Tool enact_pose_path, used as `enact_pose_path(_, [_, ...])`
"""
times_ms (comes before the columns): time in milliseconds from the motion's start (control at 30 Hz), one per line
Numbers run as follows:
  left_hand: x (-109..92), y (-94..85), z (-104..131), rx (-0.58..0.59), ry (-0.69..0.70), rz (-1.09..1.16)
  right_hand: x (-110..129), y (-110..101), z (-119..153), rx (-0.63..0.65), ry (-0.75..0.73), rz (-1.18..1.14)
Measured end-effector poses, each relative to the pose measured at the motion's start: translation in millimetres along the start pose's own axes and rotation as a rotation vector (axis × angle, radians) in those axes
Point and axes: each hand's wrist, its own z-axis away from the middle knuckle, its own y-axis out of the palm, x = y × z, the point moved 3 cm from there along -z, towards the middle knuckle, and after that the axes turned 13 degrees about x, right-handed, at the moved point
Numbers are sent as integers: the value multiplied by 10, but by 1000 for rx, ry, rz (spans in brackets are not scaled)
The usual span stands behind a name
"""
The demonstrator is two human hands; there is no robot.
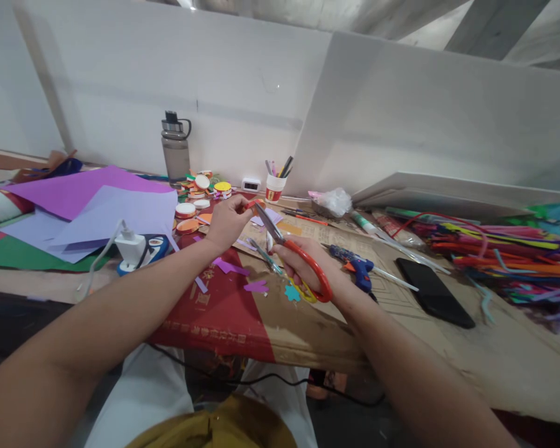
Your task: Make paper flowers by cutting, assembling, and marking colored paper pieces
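My left hand (pixel 231 219) pinches a small orange-red piece (pixel 253 204), maybe paper, between thumb and fingers. In my right hand (pixel 303 261) is a pair of scissors (pixel 313 264) with a red and a yellow handle loop. Their blades point up and left, and the tips are at the orange-red piece; whether they cut into it I cannot tell. A teal flower-shaped cutout (pixel 292 293) lies below my right hand. Purple paper scraps (pixel 256 286) and a pen-like tool (pixel 266 256) rest on the cardboard between my hands.
Round paper-topped discs (pixel 186 211) are left of my left hand, near a water bottle (pixel 175 149). A pen cup (pixel 275 188) stands behind. Rightward lie a blue glue gun (pixel 357 264), a black phone (pixel 434 292) and pipe cleaners (pixel 518 255). Purple sheets (pixel 107 218) and a power strip (pixel 156 247) are left.
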Motion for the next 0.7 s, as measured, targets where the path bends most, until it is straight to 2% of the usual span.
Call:
enact_pose_path(267, [38, -18, -18, -4, 26, -42, -15, 8, -24, 16, 53, 24])
enact_pose_path(400, [90, -22, -35, 1, -15, 71, 23, -12, 1, 79, -50, 51])
enact_pose_path(533, [124, -20, -50, -8, -41, 237, 21, -62, 16, 83, -54, -44])
enact_pose_path(700, [108, -11, -49, 1, 1, 232, -19, -75, 13, 87, 9, -178])
